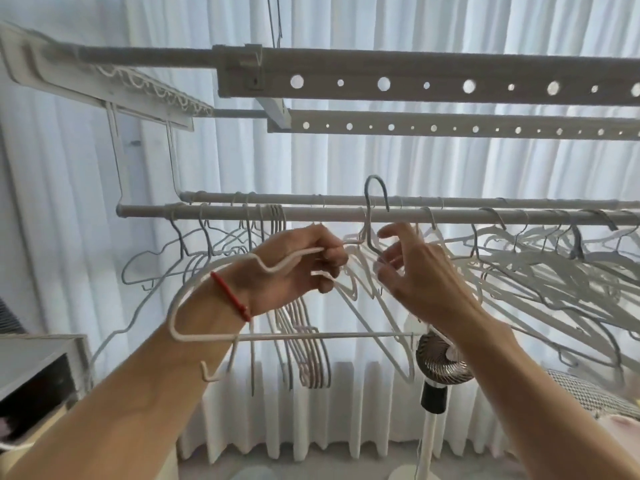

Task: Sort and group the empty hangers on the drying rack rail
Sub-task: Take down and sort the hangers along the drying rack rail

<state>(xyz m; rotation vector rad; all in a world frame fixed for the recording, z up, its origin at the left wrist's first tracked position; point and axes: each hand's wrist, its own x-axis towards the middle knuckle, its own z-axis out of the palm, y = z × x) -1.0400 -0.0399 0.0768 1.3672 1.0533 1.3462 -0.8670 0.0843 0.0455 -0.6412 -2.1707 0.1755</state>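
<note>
Both hands are up under the front rail [346, 213] of the drying rack, close together but not touching. The left hand [298, 268] has its fingers curled round a white hanger [207, 282], gripping it near the neck, and the hanger's frame loops back over the wrist, past a red bracelet [231, 296], with its bottom bar running off to the right at chest height. The right hand [412, 271] is just beside it, thumb and fingers pinching the wire stem of a grey hanger [374, 216], whose hook pokes up above the front rail rather than sitting on it.

Over on the left of the rail, a tight bunch of white hangers [308, 348] hangs together, with a few grey ones beside it. To the right, a long tangle of hangers [540, 265] fans out along the rail, white and grey mixed, tilted and overlapping. A second rail [311, 198] runs just behind the first.

Above, two perforated bars [450, 88] cross the view. White curtains [346, 161] fill the background, bright with daylight. Down below the right forearm stands a small fan [441, 368] on a white pole, and a dark-fronted cabinet [38, 375] sits at lower left.
</note>
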